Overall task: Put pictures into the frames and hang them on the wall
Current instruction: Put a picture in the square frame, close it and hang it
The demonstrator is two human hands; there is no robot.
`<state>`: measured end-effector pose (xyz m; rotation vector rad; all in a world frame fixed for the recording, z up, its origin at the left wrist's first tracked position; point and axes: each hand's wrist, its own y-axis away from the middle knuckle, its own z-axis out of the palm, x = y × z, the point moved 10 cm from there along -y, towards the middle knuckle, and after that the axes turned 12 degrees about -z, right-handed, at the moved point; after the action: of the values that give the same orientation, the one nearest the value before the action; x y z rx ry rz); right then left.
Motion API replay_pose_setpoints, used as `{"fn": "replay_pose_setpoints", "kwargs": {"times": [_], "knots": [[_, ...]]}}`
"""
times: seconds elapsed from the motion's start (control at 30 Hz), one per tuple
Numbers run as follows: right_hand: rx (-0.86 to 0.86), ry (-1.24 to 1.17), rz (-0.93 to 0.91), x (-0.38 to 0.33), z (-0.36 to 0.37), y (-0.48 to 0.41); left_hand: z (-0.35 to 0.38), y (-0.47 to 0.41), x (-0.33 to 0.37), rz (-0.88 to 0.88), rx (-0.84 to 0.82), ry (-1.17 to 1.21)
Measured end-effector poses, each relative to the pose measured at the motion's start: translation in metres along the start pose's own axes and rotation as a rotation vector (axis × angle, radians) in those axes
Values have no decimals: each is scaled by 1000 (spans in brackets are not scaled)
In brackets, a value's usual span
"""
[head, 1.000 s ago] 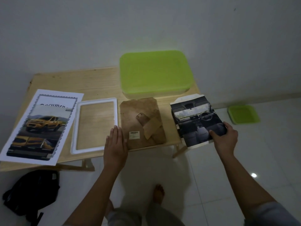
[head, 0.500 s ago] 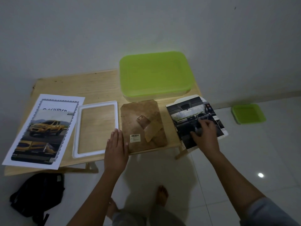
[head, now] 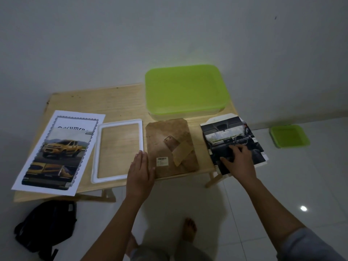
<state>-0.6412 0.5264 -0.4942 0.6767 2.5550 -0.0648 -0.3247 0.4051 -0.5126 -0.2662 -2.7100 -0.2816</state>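
Two pictures [head: 233,140] — one frame [head: 118,150], one backing board [head: 170,146].

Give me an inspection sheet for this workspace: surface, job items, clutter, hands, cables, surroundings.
Surface: low wooden table against a wall, crowded.
Job's things: white frame empty, flat; brown backing board beside it, out of the frame; yellow-car print at left, overhanging the front edge; car-interior photo at right, overhanging the corner.
Clutter: green tray at the back of the table.
Hands: left hand flat, open, at the backing board's near-left corner; right hand pressing on the photo, no closed grip visible.
Cables: nothing seen.
Surroundings: black bag and small green tray on tiled floor; bare feet below.
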Motion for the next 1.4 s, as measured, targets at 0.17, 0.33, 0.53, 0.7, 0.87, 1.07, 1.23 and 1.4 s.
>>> {"fn": "replay_pose_setpoints", "kwargs": {"times": [0.17, 0.33, 0.53, 0.7, 0.87, 1.07, 1.23, 1.4], "knots": [[-4, -75, 98, 5, 2, 0, -7, -3, -4, 43, -10, -3], [33, -83, 160, -12, -1, 2, -23, -4, 4, 80, -3, -24], [4, -135, -26, -122, 25, -4, -36, -21, -14, 143, -120, -7], [-71, -200, -326, -256, 93, -1, -108, -33, -91, 72, 54, 140], [-144, -341, -426, -389, 166, 34, -168, -42, -224, -74, 217, 146], [-328, -339, -353, -461, 255, 60, -170, -46, -331, -213, 111, 13], [-293, -409, -157, -471, 271, 67, -142, -38, -346, -173, -30, -13], [-43, -548, 23, -455, 264, 42, -138, -38, -349, -183, -32, -8]]}}
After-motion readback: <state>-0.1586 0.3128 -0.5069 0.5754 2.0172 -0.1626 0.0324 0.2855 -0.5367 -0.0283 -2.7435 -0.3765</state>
